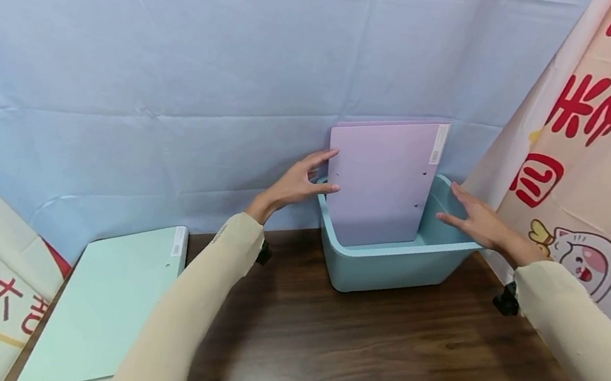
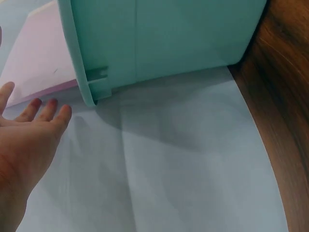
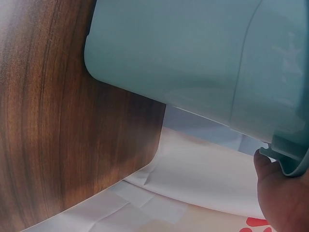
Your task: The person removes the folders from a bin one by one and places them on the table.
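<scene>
Beside the dark wood table's back edge, two spread hands flank lilac folders [image 1: 379, 181] in a teal plastic bin [image 1: 393, 276]

At the bin's left end, the lilac folders stand nearly upright, their tops well above the rim; a second edge shows behind the front one. The front folder has two small holes near its right side and a white barcode label [image 1: 439, 144] in its upper right corner.

The left hand [image 1: 295, 183] is at the folders' left edge, fingers extended and thumb apart, gripping nothing; whether the fingertips touch the folders, I cannot tell. The right hand [image 1: 481, 223] is spread over the bin's right end, thumb on the inner side, and the right wrist view shows a finger at the underside of the lip. Its fingers are not closed round anything.

On the wood table [image 1: 347, 357], well to the left of the bin, mint-green folders [image 1: 105, 299] lie flat, with a label at their upper right corner. Pale blue cloth [image 1: 155, 55] hangs behind. To the right is a printed cloth [image 1: 594, 157] with red characters and a cartoon animal. Beige sleeves [image 1: 209, 306] cover both forearms.
</scene>
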The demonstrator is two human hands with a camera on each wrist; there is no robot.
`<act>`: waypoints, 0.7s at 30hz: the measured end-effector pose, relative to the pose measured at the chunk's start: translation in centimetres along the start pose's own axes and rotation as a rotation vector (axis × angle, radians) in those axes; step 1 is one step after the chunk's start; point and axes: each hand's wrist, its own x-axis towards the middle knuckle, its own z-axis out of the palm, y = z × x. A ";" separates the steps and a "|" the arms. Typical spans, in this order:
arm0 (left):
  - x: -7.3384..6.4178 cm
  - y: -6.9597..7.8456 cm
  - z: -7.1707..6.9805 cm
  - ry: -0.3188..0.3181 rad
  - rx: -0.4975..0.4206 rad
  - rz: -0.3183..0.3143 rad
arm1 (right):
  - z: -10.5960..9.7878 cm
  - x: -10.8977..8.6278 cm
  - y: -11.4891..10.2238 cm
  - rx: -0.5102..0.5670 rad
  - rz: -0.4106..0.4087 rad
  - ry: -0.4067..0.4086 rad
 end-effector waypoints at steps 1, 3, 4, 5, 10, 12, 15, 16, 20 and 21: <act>0.3 0.0 0.1 0.001 0.002 -0.007 | 0.0 0.0 0.1 0.004 0.002 -0.001; 0.8 0.1 0.2 0.001 0.004 -0.019 | -0.1 -0.1 0.2 0.008 0.003 -0.003; 1.1 0.2 0.3 0.003 0.004 -0.026 | -0.1 -0.1 0.2 0.011 0.003 -0.004; 1.4 0.2 0.4 0.004 0.001 -0.033 | -0.2 -0.2 0.2 0.014 0.003 -0.006; 2.4 0.2 0.6 0.009 -0.046 -0.027 | -0.2 -0.2 0.0 0.003 0.001 0.007; 2.8 0.0 0.8 0.010 -0.051 -0.016 | -0.2 -0.2 -0.1 -0.003 0.000 0.013; 3.1 -0.1 1.1 0.013 -0.024 0.004 | -0.2 -0.2 -0.2 -0.001 0.002 0.011; 3.2 -0.1 1.2 0.012 -0.013 0.013 | -0.2 -0.2 -0.3 0.001 0.004 0.009; 3.4 -0.1 1.7 0.013 0.001 0.033 | -0.1 -0.2 -0.3 0.008 0.006 0.007; 3.4 -0.1 1.8 0.017 -0.005 0.037 | -0.1 -0.2 -0.3 0.005 0.006 0.010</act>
